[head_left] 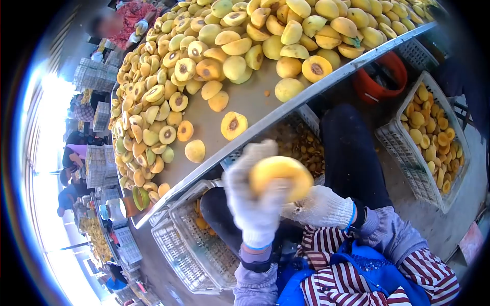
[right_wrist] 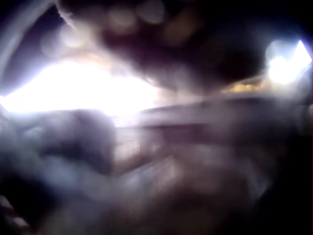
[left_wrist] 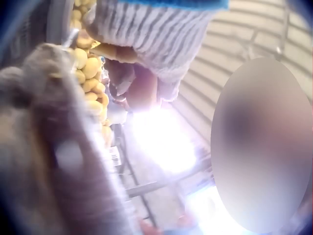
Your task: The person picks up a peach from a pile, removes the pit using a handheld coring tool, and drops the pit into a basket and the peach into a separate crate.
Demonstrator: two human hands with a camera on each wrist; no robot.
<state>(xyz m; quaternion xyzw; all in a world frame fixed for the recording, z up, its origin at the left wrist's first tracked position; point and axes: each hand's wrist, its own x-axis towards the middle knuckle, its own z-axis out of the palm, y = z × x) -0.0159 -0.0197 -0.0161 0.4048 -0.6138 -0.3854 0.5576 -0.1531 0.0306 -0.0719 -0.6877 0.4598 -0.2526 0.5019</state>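
Note:
In the head view my left hand, in a white knit glove, grips a yellow peach that is blurred by motion. The peach is held above my lap, just off the edge of the metal table. My right hand, gloved too, comes in from the right with its fingers close under the peach. Those fingers are partly hidden, and I cannot tell whether they hold anything. In the left wrist view a striped glove with a blue cuff hangs at the top. The right wrist view is dark and blurred.
Many peach halves, some with pits, cover the table. A crate of peach halves stands at the right, beside a red bucket. Below the table's edge lie a bin of scraps and white crates. Other people work at the left.

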